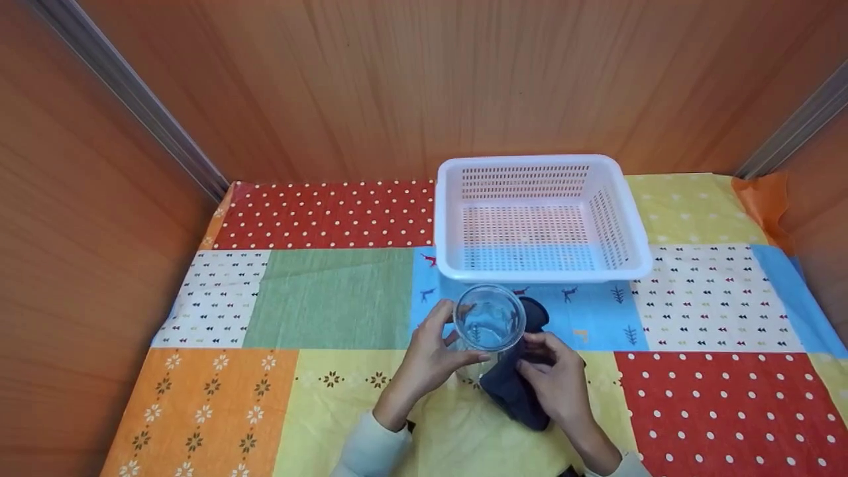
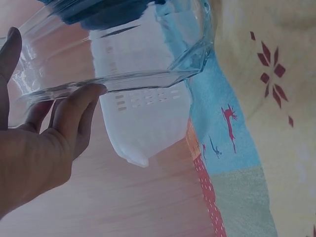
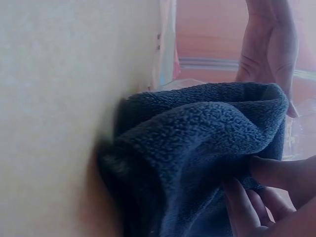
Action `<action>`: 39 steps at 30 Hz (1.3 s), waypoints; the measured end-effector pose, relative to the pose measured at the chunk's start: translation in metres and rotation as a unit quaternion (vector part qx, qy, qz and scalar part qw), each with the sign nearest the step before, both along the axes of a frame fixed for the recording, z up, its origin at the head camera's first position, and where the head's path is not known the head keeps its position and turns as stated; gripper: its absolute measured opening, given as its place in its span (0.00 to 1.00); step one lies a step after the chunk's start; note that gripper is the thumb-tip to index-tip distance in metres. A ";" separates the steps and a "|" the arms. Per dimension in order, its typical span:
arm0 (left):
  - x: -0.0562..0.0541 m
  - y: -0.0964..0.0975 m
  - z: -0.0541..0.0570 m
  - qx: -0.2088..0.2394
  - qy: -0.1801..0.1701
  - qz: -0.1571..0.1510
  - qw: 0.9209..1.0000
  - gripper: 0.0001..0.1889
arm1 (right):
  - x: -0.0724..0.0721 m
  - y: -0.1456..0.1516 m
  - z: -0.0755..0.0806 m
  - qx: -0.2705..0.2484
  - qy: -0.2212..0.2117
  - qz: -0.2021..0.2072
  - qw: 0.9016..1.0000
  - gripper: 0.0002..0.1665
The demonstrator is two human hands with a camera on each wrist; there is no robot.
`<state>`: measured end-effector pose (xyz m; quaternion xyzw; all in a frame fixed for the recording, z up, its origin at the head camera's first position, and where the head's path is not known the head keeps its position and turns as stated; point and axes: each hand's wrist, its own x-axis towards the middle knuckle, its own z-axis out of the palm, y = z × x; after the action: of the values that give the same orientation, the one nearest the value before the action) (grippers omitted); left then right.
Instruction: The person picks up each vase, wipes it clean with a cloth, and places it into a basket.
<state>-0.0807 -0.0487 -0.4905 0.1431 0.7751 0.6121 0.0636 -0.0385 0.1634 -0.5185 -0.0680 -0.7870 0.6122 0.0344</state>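
Observation:
A clear glass jar [image 1: 490, 319] stands upright near the middle of the cloth, its round mouth facing up. My left hand [image 1: 432, 351] grips it from the left side, thumb in front and fingers behind; the left wrist view shows the fingers along the glass rim [image 2: 133, 81]. On the jar's right side, my right hand [image 1: 555, 376] pinches a dark blue-grey towel [image 1: 513, 391] and holds it against the glass. In the right wrist view the fuzzy towel [image 3: 197, 128] hangs in folds and hides most of the jar. Whether the jar's base touches the cloth cannot be told.
A white plastic basket [image 1: 543, 275] with slotted walls stands just behind the jar, with nothing visible inside. A patchwork-patterned tablecloth [image 1: 331, 298] covers the table. Wood-grain panels [image 1: 397, 86] enclose the back and both sides.

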 end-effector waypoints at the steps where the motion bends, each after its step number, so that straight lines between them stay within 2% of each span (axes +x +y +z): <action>1: 0.000 0.000 0.000 0.002 -0.002 0.001 1.000 0.32 | 0.000 0.000 0.001 0.003 0.001 0.001 1.000 0.20; 5: 0.001 0.000 0.002 0.008 -0.019 0.010 1.000 0.31 | 0.000 -0.001 0.009 0.020 0.015 0.006 1.000 0.21; 12: 0.001 0.001 0.001 0.020 -0.037 0.031 0.999 0.28 | 0.001 -0.003 0.025 0.041 0.067 0.009 0.997 0.22; 15: 0.001 0.002 0.000 0.024 -0.035 0.036 0.998 0.27 | 0.001 -0.002 0.022 0.044 0.074 0.009 0.996 0.22; 20: 0.002 0.002 -0.001 0.023 -0.033 0.043 0.998 0.28 | 0.001 -0.001 0.009 0.048 0.073 0.010 0.996 0.22; 28: 0.003 0.002 0.000 0.023 -0.029 0.036 0.999 0.27 | 0.001 0.000 -0.011 0.044 0.033 0.005 0.998 0.21; 33: 0.003 0.002 0.000 0.023 -0.022 0.028 0.999 0.28 | 0.002 -0.002 -0.008 0.043 0.022 -0.001 0.999 0.20; 39: 0.003 0.002 -0.001 0.015 -0.016 0.024 0.999 0.30 | 0.004 -0.006 0.010 0.028 0.042 -0.006 0.999 0.20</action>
<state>-0.0779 -0.0471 -0.4915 0.1162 0.7679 0.6272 0.0591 -0.0341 0.1575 -0.5089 -0.0459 -0.8015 0.5917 0.0731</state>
